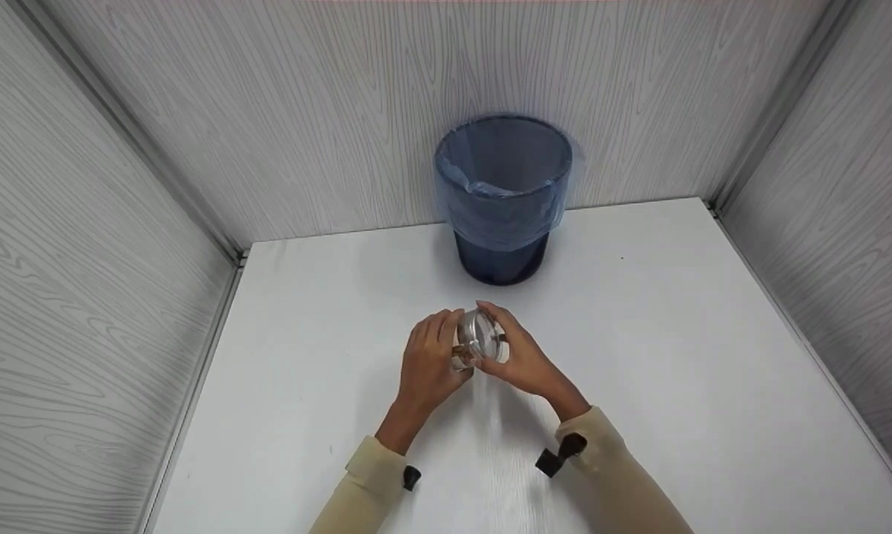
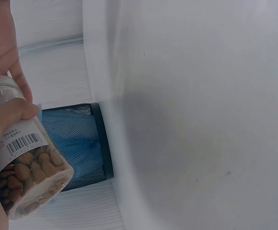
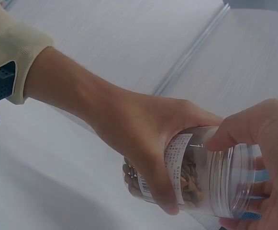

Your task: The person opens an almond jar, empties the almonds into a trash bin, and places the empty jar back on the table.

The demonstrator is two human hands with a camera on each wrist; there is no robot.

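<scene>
A clear jar of almonds (image 2: 36, 165) is held tilted over the white table between both hands. My left hand (image 1: 432, 363) grips its body, thumb across the white barcode label (image 2: 24, 143) in the left wrist view. At the other end, my right hand (image 1: 523, 360) holds the clear round lid (image 3: 239, 177) by its rim, thumb on the near side and fingers on the far side. In the head view the lid end faces right, and the left hand covers most of the jar's body.
Behind the hands stands a dark mesh waste bin (image 1: 501, 263) with a translucent blue liner (image 1: 505, 215) folded over its rim. It stands near the back edge of the white table (image 1: 305, 356). Pale wood-grain panels (image 1: 305, 111) enclose the table at the back and both sides.
</scene>
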